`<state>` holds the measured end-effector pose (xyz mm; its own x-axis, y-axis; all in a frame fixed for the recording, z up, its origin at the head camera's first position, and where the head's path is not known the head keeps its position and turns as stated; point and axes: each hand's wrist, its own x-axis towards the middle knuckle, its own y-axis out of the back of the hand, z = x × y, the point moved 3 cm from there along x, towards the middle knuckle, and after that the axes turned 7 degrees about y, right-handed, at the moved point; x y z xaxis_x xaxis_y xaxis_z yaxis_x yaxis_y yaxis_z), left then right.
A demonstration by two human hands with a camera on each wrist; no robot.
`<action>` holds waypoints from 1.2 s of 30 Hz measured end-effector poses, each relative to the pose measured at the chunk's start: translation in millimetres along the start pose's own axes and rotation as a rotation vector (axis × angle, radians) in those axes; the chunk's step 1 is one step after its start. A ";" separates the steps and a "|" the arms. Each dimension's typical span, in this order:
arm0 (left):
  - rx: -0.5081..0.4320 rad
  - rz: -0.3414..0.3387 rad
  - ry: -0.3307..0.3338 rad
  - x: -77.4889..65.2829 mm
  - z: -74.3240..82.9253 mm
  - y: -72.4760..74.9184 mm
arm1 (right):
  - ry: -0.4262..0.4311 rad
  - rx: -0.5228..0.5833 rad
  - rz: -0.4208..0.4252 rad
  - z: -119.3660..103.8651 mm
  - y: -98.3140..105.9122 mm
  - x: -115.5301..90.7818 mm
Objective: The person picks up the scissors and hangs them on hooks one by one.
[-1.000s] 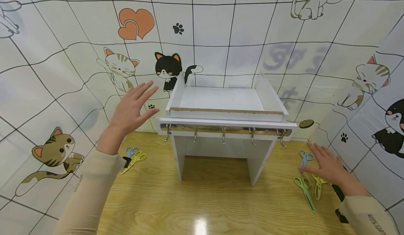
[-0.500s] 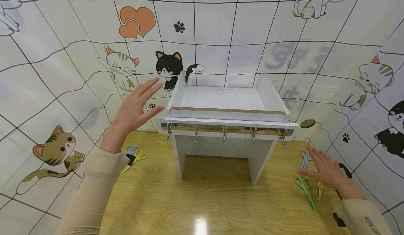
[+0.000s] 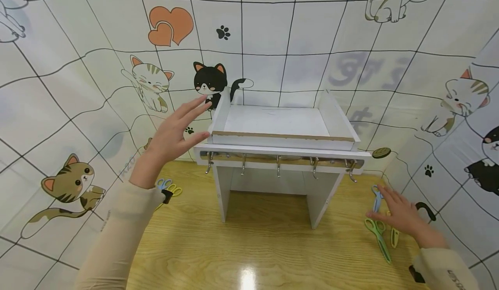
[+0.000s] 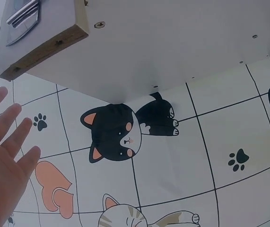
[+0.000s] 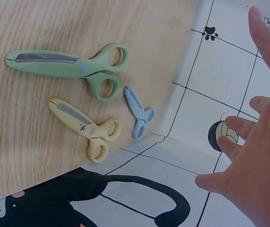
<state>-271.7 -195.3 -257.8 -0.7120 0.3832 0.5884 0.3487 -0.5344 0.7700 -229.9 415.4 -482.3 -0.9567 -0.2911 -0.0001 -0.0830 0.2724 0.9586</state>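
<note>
Here's the left hand (image 3: 169, 138), fingers spread and empty, just left of the white hook shelf (image 3: 277, 120), the right hand (image 3: 401, 214) likewise rightward: seemingly mid-reach, any grip needing curled fingers.

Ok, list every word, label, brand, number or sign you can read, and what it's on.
Nothing reads for certain.
Right sleeve: dark lettering, too blurred to read.
Back wall: large faint letters, too blurred to read.
Left wall: small lettering by the left sleeve, too faint.
Yellow scissors: dark mark, too small to read.
</note>
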 end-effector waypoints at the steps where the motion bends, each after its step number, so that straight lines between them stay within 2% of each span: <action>1: -0.007 0.001 -0.005 0.1 1.2 -0.3 | 0.000 0.001 -0.001 -0.1 -0.4 -0.3; 15: -0.079 -0.005 -0.061 2.0 11.0 -7.4 | 0.008 0.018 0.000 2.2 -11.1 -1.7; 25: -0.089 -0.001 -0.101 2.6 10.0 -12.7 | 0.016 0.013 0.013 9.7 -22.2 -2.6; 32: -0.104 0.001 -0.113 0.9 10.2 -14.9 | 0.064 -0.031 0.071 8.4 -27.0 -4.2; 36: -0.111 -0.003 -0.114 0.3 10.6 -16.2 | 0.048 -0.017 0.051 8.4 -29.8 -5.3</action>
<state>-271.1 -178.6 -267.4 -0.6370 0.4646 0.6151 0.2728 -0.6105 0.7436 -224.7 416.5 -513.3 -0.9449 -0.3214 0.0618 -0.0298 0.2726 0.9617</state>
